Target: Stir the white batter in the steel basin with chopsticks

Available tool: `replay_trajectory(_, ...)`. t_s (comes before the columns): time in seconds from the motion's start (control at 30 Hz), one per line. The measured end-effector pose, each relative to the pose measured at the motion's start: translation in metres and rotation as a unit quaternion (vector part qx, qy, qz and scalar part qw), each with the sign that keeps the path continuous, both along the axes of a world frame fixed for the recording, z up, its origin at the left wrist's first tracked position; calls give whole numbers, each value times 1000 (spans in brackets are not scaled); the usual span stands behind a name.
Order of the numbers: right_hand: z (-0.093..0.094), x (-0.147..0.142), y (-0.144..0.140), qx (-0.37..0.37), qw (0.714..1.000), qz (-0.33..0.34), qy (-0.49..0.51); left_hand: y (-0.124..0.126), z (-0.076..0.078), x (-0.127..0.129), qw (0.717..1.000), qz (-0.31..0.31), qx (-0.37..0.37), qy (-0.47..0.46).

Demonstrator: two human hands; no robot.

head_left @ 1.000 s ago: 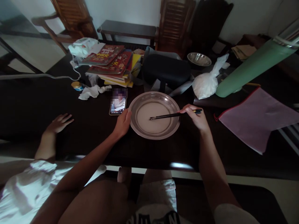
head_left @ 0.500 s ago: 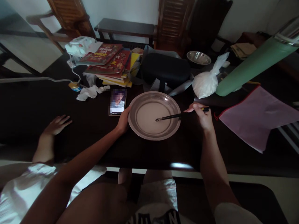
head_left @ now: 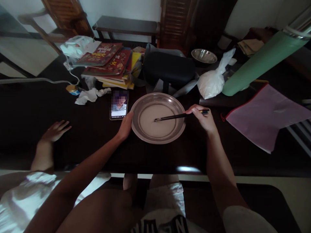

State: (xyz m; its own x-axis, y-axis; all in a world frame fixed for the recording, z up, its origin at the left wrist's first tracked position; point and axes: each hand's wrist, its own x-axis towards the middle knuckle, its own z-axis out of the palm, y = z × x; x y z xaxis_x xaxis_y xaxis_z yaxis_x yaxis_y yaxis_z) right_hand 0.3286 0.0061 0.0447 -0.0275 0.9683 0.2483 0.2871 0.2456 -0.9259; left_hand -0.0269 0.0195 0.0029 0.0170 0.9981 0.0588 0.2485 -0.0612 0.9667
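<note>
A wide, shallow metal bowl (head_left: 157, 138) sits on the dark table, with a whitish, cloudy liquid (head_left: 160, 127) in its bottom. My left hand (head_left: 125, 125) grips the bowl's left rim, its fingers partly hidden by the bowl. Dark chopsticks (head_left: 173, 116) are held in my right hand (head_left: 202, 118) at the bowl's right side. They slant leftward over the rim, and their tips are at the liquid near the middle. Left of the bowl lies a phone (head_left: 119, 105) with a lit screen, close to my left hand.
Stacked books (head_left: 104, 63), crumpled tissue (head_left: 88, 96) and a small tin (head_left: 73, 89) lie back left. Behind the bowl is a black case (head_left: 170, 68). A bag of white powder (head_left: 211, 84), green flask (head_left: 262, 64) and pink pouch (head_left: 262, 116) are right. Another person's hand (head_left: 57, 130) rests left.
My right hand has moved left with the chopsticks, whose tips are now farther left in the bowl. The whole view has shifted slightly. My left hand stays on the rim.
</note>
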Motion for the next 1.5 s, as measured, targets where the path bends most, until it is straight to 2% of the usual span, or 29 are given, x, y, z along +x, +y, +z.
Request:
replay_trajectory(0.13,-1,2,1,16,997,-66,30,1,-3,1,1000,11,-7,-11)
replay_trajectory(0.3,-1,-1,1,1,1000,5,14,2,-4,1,1000,7,6,-11)
replay_trajectory(0.5,-2,2,0,20,996,-75,36,0,0,-1,1000,-4,0,5)
replay_trajectory(0.67,0,-1,0,-6,1000,2,9,-1,2,-1,1000,-2,-6,-7)
replay_trajectory(0.83,-2,1,0,13,997,-60,39,0,-2,-1,1000,12,-6,-7)
replay_trajectory(1.0,0,-2,0,-4,1000,1,7,0,-4,-2,1000,20,13,-1)
replay_trajectory(1.17,1,0,0,8,997,-62,37,-1,-4,-3,1000,25,15,9)
replay_trajectory(1.33,0,-1,0,-6,1000,-2,1,-1,-4,-3,1000,18,15,13)
replay_trajectory(1.5,-2,1,0,11,998,-58,29,-2,-3,-1,1000,19,21,10)
